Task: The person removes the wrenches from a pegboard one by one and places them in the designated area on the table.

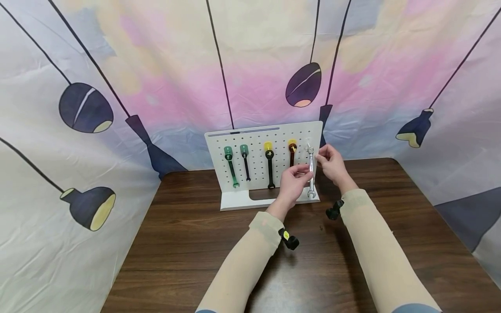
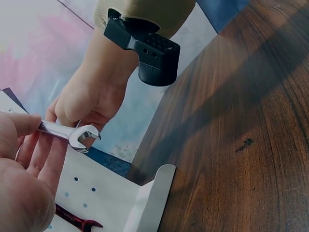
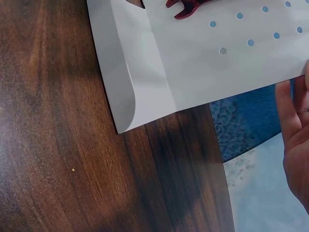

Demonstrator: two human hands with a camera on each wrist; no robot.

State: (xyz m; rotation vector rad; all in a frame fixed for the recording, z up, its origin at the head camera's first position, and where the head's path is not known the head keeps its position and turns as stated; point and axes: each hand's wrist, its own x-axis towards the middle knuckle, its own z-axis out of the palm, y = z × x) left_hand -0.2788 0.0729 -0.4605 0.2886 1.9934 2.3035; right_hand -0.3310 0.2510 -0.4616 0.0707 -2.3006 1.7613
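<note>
A silver combination wrench [image 1: 311, 184] hangs upright at the right end of the white pegboard [image 1: 256, 163], its open end down. My left hand [image 1: 290, 187] pinches its shank between thumb and fingers; in the left wrist view the open jaw of the wrench [image 2: 86, 137] sticks out past the fingertips. At the board's right edge, beside the top of the wrench, my right hand [image 1: 334, 166] grips that edge. The right wrist view shows its fingers [image 3: 288, 113] reaching behind the board, the thumb out of sight.
Left of the silver wrench hang a dark red wrench [image 1: 292, 160], a black wrench [image 1: 270, 171], a dark blue wrench [image 1: 247, 167] and a green wrench [image 1: 232, 169], on coloured holders. The board stands on a brown wooden table [image 1: 188, 243], before a patterned cloth [image 1: 164, 56].
</note>
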